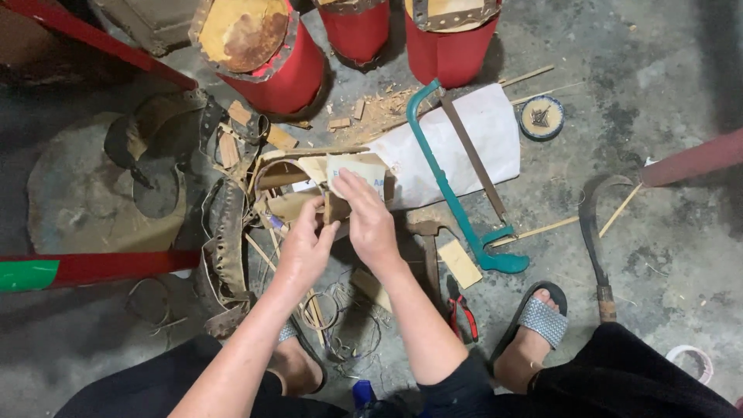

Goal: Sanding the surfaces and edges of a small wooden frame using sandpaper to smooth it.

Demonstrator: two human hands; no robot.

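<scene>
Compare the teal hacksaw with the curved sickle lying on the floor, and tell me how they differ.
The teal hacksaw has a painted teal frame and handle; the sickle is dark bare metal with a brownish handle. The hacksaw's blade is straight and held in a frame; the sickle's blade is one open hooked curve. The hacksaw lies partly on a white sheet; the sickle lies on the bare concrete floor. Both lie flat, untouched by either hand, handles toward the person.

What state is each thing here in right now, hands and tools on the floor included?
Left hand: gripping a small brown piece.
Right hand: pressing sandpaper on that piece.
Teal hacksaw: lying flat, untouched.
Hammer: lying on the floor.
Red pliers: shut, lying flat.
Sickle: lying flat.
Red drums: standing upright.
</scene>
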